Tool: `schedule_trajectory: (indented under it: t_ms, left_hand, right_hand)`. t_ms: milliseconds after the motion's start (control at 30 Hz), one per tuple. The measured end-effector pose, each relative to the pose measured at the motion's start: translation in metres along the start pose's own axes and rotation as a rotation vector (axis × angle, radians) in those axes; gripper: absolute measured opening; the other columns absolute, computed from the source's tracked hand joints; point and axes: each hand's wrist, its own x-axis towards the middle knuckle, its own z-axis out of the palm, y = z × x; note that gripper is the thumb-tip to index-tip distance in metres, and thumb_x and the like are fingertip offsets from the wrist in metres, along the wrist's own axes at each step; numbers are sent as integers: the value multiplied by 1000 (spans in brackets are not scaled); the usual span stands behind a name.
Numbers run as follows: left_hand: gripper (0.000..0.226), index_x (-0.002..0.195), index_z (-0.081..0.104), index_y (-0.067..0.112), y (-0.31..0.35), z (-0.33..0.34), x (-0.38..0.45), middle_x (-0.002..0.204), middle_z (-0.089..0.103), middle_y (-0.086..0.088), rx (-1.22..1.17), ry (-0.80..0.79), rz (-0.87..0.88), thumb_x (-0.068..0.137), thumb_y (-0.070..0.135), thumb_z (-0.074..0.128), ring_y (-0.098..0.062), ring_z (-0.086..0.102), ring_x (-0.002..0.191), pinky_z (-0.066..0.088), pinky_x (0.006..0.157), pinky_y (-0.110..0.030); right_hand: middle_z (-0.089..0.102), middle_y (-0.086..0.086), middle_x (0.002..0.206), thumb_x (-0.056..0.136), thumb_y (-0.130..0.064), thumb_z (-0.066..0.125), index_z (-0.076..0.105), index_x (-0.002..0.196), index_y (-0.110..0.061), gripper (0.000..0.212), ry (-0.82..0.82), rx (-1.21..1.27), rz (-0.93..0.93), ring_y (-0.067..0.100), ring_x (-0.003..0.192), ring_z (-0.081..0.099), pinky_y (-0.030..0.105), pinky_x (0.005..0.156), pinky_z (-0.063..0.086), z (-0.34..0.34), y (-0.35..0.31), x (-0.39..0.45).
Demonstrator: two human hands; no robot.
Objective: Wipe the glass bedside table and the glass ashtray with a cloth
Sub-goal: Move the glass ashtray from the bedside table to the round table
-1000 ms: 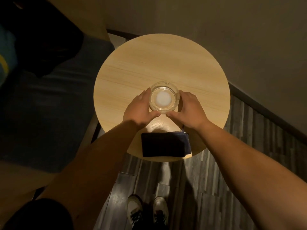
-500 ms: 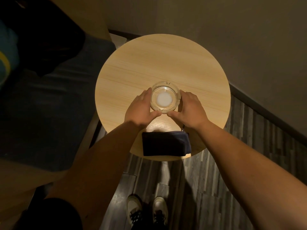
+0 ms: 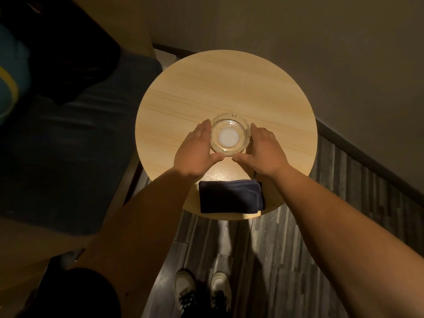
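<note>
a round desk (image 3: 227, 88) with a pale wood-grain top stands in a dim corner, seen from straight above. the glass ashtray (image 3: 230, 134) sits on it a little nearer the person than the middle, clear-walled with a whitish disc in its base and small notches in the rim. the left hand (image 3: 195, 149) lies against the ashtray's left side, fingers straight and held together pointing away from the person, thumb stretched across under the near edge of the glass. the right hand (image 3: 263, 149) mirrors it on the right side, fingers flat and together, thumb reaching in toward the left thumb; the two thumb tips are close but apart. both hands cup the ashtray between them rather than curl round it. a dark folded cloth (image 3: 230, 196) lies at the near edge of the desk, between the two forearms, apart from the ashtray. to the left is a bed (image 3: 68, 145) with dark bedding. below the desk, grey plank floor (image 3: 344, 203) shows, and a pair of white shoes (image 3: 203, 292) with dark laces stands on it.
</note>
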Motion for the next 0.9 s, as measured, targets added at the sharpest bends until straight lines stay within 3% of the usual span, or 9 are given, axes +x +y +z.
schedule_trajectory:
  t_ms: [233,433,600,900]
  left_hand:
    - [96,151,12,9,7,-18,-9,158,18,-9,191,-23,26,83,53,63,-23,13,145,13,118,-39]
    - [86,151,11,9,14,-45,-35,159,12,-10,405,-55,43,90,58,46,-25,7,147,5,119,-40]
    - [77,151,10,8,18,-64,-75,159,13,-12,470,-59,12,95,57,32,-27,7,146,6,119,-43]
    - [70,151,10,8,31,-78,-142,159,11,-13,462,-141,13,98,49,28,-27,5,146,3,119,-43]
  right_hand:
    - [41,15,143,70,-54,74,28,145,-6,100,30,-94,-79,31,134,33,40,112,26,-18,-15,-10]
    - [24,14,156,83,-59,59,22,148,-7,91,24,-264,-167,31,145,16,42,118,12,-43,-30,-30]
    - [24,13,156,90,-58,45,23,148,-8,80,8,-318,-174,30,145,14,42,119,10,-62,-48,-56]
    - [24,12,156,94,-54,39,23,149,-9,72,-91,-315,-165,29,145,15,41,118,9,-56,-62,-128]
